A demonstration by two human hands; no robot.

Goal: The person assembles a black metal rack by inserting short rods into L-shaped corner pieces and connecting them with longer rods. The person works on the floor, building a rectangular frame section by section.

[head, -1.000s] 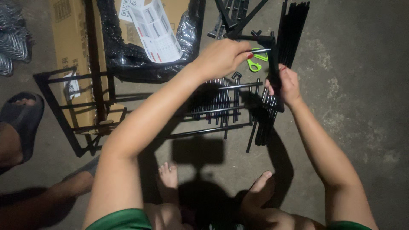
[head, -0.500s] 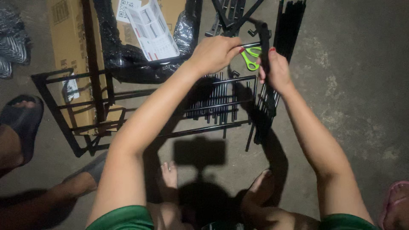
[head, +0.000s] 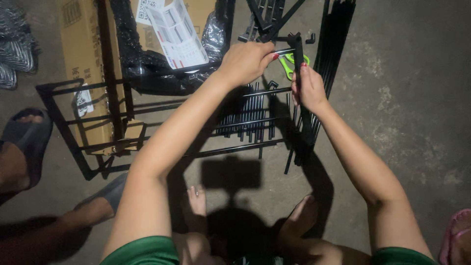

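Left hand (head: pixel 245 61) clamped on thin rod (head: pixel 283 50), feeding it into black upright bar (head: pixel 298 54) that right hand (head: pixel 310 88) grips steady. Joint at 12 o'clock; green scissors (head: pixel 289 64) behind.

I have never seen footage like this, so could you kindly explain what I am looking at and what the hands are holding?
There is no machine here: one camera worn on a person's head looks down at their own two bare arms and, lower in the picture, their feet on a concrete floor. The left hand grips a thin black metal rod, and the right hand steadies an upright black post where the two meet. Behind the post lie green-handled scissors. On the floor lie a rack of black bars, a black frame, a cardboard box with a printed sheet on black wrapping, and a bundle of long black rods. At the left edge another person's sandalled foot shows.
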